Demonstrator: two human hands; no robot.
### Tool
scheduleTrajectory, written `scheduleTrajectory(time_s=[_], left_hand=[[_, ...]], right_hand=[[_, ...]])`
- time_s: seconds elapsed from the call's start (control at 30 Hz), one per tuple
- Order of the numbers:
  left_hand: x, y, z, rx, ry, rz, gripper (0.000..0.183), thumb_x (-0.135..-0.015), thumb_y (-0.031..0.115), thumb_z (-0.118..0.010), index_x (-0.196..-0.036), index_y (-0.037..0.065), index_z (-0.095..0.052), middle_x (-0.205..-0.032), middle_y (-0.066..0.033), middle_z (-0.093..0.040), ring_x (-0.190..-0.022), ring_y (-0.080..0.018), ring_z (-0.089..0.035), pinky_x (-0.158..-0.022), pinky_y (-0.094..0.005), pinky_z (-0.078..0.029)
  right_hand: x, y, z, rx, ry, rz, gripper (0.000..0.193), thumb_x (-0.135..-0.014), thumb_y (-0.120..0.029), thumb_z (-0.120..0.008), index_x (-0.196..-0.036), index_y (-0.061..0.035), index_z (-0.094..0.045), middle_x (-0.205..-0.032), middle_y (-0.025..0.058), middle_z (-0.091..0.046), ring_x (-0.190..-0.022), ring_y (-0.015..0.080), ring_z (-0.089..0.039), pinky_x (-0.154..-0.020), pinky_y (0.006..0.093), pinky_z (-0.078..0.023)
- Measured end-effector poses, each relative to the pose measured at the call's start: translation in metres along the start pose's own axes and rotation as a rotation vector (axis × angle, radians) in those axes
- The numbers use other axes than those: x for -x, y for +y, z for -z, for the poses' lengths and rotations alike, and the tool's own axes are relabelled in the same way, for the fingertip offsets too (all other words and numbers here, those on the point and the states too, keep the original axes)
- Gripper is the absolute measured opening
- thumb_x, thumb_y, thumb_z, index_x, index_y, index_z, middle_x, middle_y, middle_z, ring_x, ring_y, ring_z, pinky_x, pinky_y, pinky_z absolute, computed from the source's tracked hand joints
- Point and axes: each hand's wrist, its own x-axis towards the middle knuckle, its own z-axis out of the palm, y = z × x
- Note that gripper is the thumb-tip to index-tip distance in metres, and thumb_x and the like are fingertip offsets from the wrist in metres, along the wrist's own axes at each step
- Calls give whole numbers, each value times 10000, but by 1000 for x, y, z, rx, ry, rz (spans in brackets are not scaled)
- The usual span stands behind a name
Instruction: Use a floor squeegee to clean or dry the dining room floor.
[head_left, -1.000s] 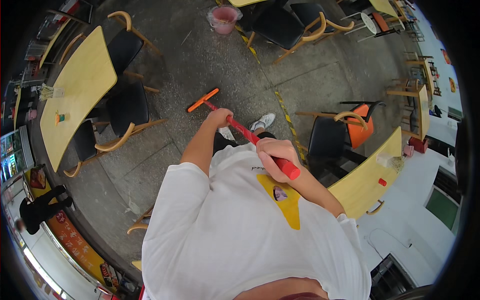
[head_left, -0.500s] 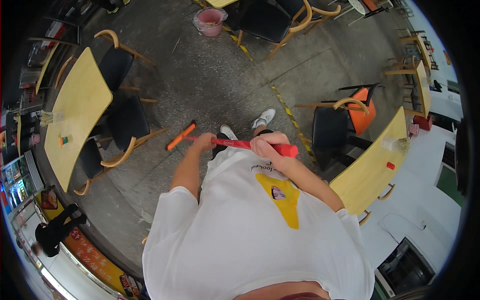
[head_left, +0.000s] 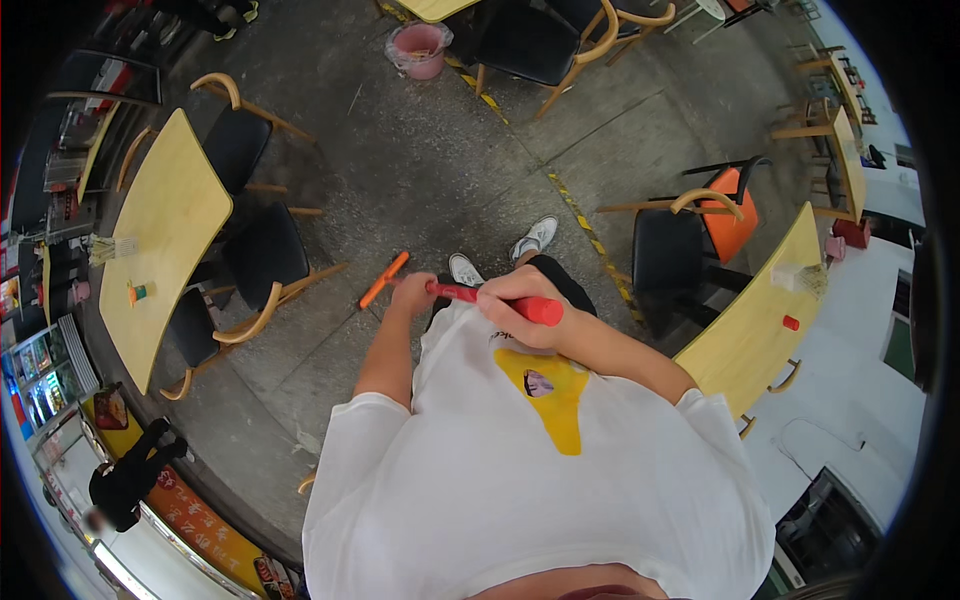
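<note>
I hold a long-handled floor tool with a red shaft [head_left: 455, 293] and an orange crossbar head [head_left: 384, 279] that rests on the grey concrete floor [head_left: 420, 160]. My left hand [head_left: 411, 296] grips the shaft low down, near the head. My right hand [head_left: 515, 300] grips it near the red top end [head_left: 545, 314], close to my chest. Both my white shoes [head_left: 530, 238] stand just beyond the shaft. My white shirt with a yellow patch fills the lower part of the view.
A long wooden table [head_left: 160, 240] with black chairs [head_left: 262, 255] stands at left. Another wooden table [head_left: 750, 330] and an orange-and-black chair [head_left: 700, 235] are at right. A pink bucket [head_left: 418, 48] sits far ahead. Yellow-black tape [head_left: 580, 225] crosses the floor. A person [head_left: 125, 480] stands far left.
The orange head has swept from ahead of me back toward my left and nearer my feet, and the shaft has swung flatter. Both hands have kept their grip.
</note>
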Motion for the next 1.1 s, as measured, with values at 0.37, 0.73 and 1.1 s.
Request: scheduleTrajectory(time_s=[0.37,0.73,1.1], left_hand=[[-49,-1,-1,39,42,-173,85,-765,105,-663,-824,56,-625,-905,-167,-673,-909,-377,-650,-737,-473,-505],[-12,-14,-14,-101,-320,119,207,-805,167,-658,-993,117,-729,-983,-160,-719,-988,-355,-681,-849,-450,-532],[-38,30,9,254,520,-252,118,-740,112,-692,-766,62,-588,-832,-133,-636,-909,-358,-629,-764,-445,-499]], right_hand=[[22,4,6,31,11,168,262,-878,-70,-612,-655,-15,-487,-577,100,-462,-542,270,-474,-538,368,-393],[26,46,14,-407,192,-170,354,-966,-141,-557,-650,-9,-470,-616,6,-444,-602,94,-389,-568,303,-340],[-14,-46,0,130,-221,300,184,-768,46,-599,-645,-10,-474,-574,95,-448,-516,270,-456,-515,357,-379]])
